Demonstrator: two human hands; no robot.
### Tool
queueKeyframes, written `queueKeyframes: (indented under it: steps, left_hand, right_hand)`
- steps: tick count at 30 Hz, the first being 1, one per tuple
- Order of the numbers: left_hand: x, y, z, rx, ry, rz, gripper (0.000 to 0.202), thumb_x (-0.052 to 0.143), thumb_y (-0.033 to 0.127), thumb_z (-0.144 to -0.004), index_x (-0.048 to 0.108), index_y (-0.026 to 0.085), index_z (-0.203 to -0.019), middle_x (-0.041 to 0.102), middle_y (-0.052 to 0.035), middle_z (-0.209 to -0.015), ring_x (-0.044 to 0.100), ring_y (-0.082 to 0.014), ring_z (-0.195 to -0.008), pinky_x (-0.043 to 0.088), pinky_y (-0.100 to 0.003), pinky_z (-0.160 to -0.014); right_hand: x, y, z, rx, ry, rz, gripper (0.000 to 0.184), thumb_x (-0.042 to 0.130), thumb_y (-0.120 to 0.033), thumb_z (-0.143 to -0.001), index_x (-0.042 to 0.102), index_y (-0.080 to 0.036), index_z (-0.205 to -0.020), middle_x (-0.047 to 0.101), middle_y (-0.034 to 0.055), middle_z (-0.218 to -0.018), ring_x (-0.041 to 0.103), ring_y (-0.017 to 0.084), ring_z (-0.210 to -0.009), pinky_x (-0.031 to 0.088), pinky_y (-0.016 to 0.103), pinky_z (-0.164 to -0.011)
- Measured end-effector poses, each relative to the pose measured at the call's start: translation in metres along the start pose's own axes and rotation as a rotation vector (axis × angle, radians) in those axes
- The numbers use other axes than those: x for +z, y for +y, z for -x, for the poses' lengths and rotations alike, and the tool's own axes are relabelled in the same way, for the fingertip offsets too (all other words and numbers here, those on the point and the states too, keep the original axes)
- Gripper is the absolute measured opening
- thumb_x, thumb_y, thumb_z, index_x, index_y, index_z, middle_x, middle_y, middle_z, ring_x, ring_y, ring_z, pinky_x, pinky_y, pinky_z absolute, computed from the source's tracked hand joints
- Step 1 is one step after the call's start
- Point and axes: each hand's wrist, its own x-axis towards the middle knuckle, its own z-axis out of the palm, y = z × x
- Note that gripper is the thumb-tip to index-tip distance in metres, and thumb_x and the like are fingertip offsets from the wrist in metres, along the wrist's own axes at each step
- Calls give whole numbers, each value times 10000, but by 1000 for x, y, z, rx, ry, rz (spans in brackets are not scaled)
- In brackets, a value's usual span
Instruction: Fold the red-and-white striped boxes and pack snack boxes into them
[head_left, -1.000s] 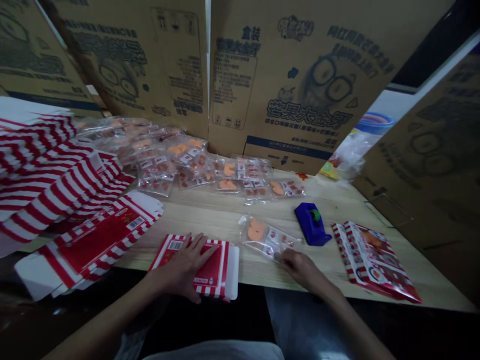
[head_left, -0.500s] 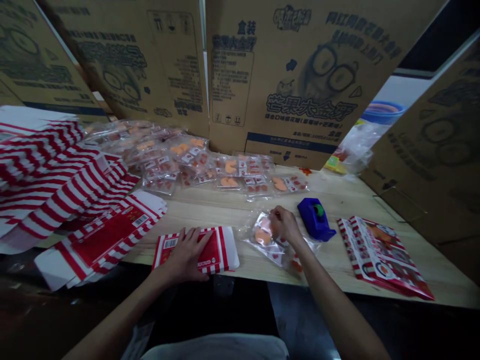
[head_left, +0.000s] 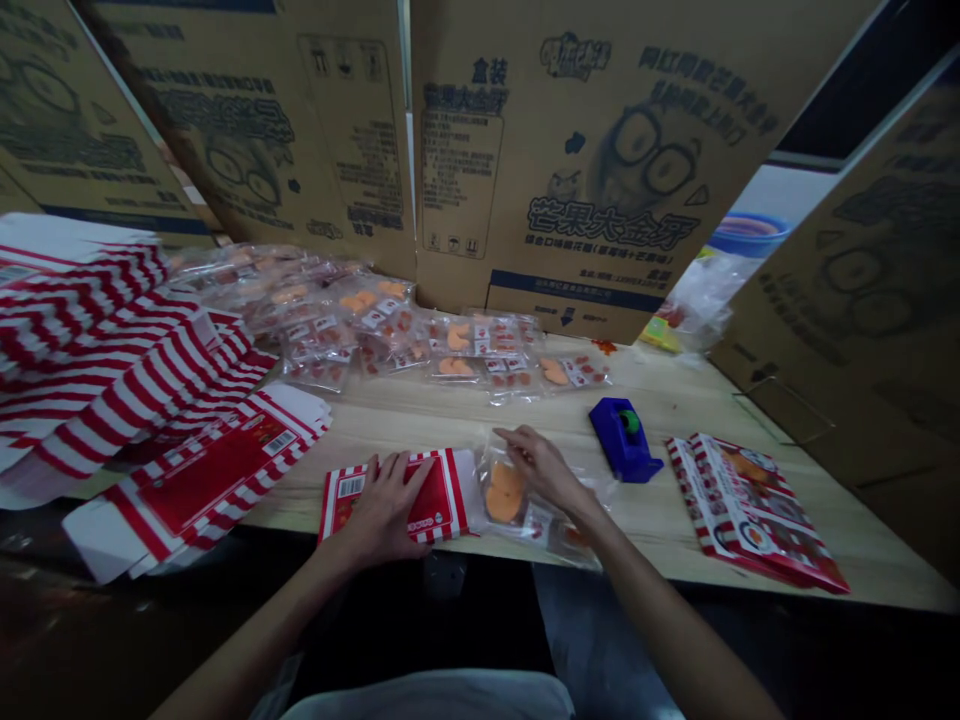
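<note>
My left hand rests on a flattish red-and-white striped box at the table's front edge, fingers across its top and thumb along the near side. The box's white end points right. Just beyond that end lies a clear plastic packet with orange pieces inside. My right hand pinches the packet's upper edge with its fingertips. The packet's left edge meets or slightly overlaps the box's end; whether any of it is inside cannot be made out. My right wrist hides part of the packet.
A blue tape dispenser stands right of my right hand. Farther right lie printed striped boxes. More striped boxes are heaped at the left. Several clear packets are piled before tall cardboard cartons.
My right hand has brought the packet leftward, up to the box's white end. My left hand stays on the box, which has shifted slightly right. The view has turned a little.
</note>
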Motion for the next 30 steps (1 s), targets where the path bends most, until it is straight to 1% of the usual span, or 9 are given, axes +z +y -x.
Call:
queueKeyframes:
  steps: [3, 6, 9, 11, 15, 19, 24, 27, 30]
  left_hand:
    - [1, 3, 0, 19, 54, -10, 1110, 781, 470, -500, 321, 135, -1453, 364, -253, -1422, 316, -439, -1326, 129, -618, -1124]
    - [4, 3, 1, 23, 87, -23, 1120, 774, 504, -498, 318, 138, -1453, 359, -257, -1419, 301, -445, -1326, 118, -628, -1119]
    - [7, 1, 0, 36, 99, -24, 1141, 777, 512, -485, 310, 138, -1457, 354, -257, -1417, 292, -446, -1329, 115, -622, -1120]
    - [8, -1, -2, 48, 97, -8, 1147, 778, 514, -478, 308, 147, -1458, 349, -249, -1425, 291, -450, -1327, 116, -621, -1120]
    - [10, -5, -7, 52, 75, 40, 1163, 789, 525, -452, 313, 174, -1454, 351, -227, -1432, 306, -439, -1323, 136, -617, -1116]
    - [11, -6, -8, 57, 67, 51, 1172, 798, 524, -437, 333, 150, -1445, 361, -232, -1420, 308, -437, -1327, 148, -611, -1120]
    - [11, -6, -6, 123, 33, 26, 1131, 791, 496, -466, 332, 167, -1446, 356, -218, -1449, 299, -410, -1362, 100, -590, -1147]
    - [9, -7, -10, 149, -67, 31, 1157, 790, 518, -469, 305, 165, -1459, 353, -227, -1469, 286, -407, -1386, 112, -592, -1145]
    - [6, -6, -14, 156, -152, 32, 1200, 794, 548, -459, 284, 153, -1471, 332, -244, -1489, 268, -422, -1397, 132, -604, -1136]
  right_hand:
    - [13, -12, 5, -62, -129, 123, 402, 467, -177, -945, 570, -274, -1322, 572, 50, -967, 558, 176, -897, 418, 327, -854]
    - [21, -14, 6, -90, -189, 252, 382, 474, -199, -965, 569, -319, -1315, 557, 48, -986, 542, 191, -964, 324, 457, -999]
    - [26, -11, 7, -111, -212, 288, 372, 480, -216, -970, 567, -344, -1308, 544, 44, -1009, 534, 192, -990, 225, 539, -1060]
    - [27, -11, 9, -122, -210, 291, 378, 487, -210, -965, 568, -359, -1303, 540, 42, -1013, 527, 193, -994, 202, 553, -1068]
    - [25, -18, 13, -141, -172, 278, 411, 494, -147, -942, 586, -347, -1288, 539, 49, -1019, 521, 194, -992, 229, 507, -1061]
    - [26, -18, 14, -142, -119, 241, 404, 516, -114, -919, 624, -321, -1248, 544, 50, -1015, 522, 189, -997, 270, 444, -1039]
    - [51, 2, 7, -70, -174, 124, 329, 537, -91, -884, 703, -291, -1086, 568, 32, -949, 551, 185, -951, 343, 427, -973]
    - [68, 6, 4, 9, -57, -53, 292, 573, -40, -796, 702, -213, -994, 577, 39, -940, 572, 173, -886, 438, 322, -833]
    - [71, 5, 5, 84, 106, -158, 257, 610, -75, -730, 635, -189, -959, 594, 34, -924, 590, 178, -835, 479, 303, -765]
